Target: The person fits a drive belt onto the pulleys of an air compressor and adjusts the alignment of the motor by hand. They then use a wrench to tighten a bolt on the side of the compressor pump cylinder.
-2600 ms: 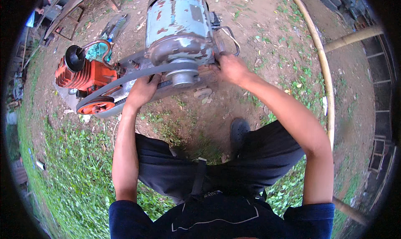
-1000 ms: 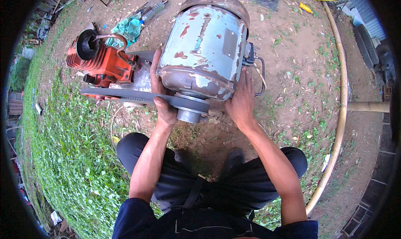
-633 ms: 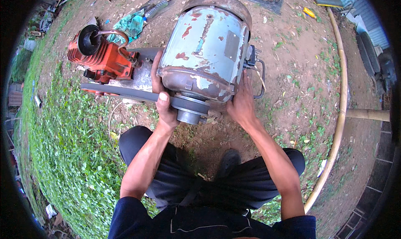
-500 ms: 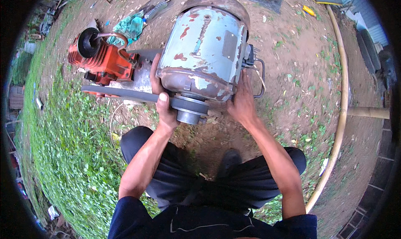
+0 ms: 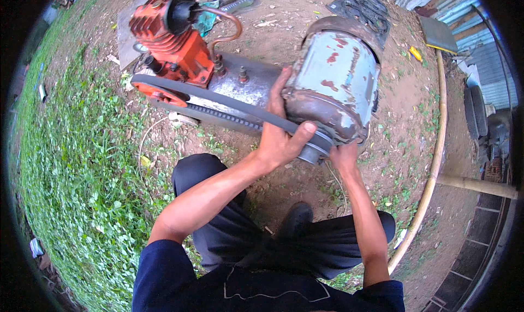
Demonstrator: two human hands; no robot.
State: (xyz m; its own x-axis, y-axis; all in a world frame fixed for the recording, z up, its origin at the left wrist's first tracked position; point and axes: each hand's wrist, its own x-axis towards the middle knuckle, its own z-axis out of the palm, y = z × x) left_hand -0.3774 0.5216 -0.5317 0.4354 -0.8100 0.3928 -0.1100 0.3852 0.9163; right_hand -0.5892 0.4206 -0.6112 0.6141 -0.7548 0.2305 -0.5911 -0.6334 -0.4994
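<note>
A worn light-blue electric motor with rust patches sits tilted at the right end of a dark cylindrical tank. A black drive belt runs from its silver pulley to the red wheel of a ribbed compressor pump on the left. My left hand grips the motor's left side, fingers along the casing, thumb across the belt by the pulley. Around the motor's near right bottom edge my right hand is curled; its fingertips are hidden beneath.
A bamboo pole curves along the right side. Beyond the motor lies crumpled black sheeting, with a yellow object to its right. Leafy grass covers the left; a thin cable lies near my left knee.
My view has shifted, so the machine appears farther right and more of the tank shows. The motor looks turned, and my right hand has slid from its side to the near bottom edge.
</note>
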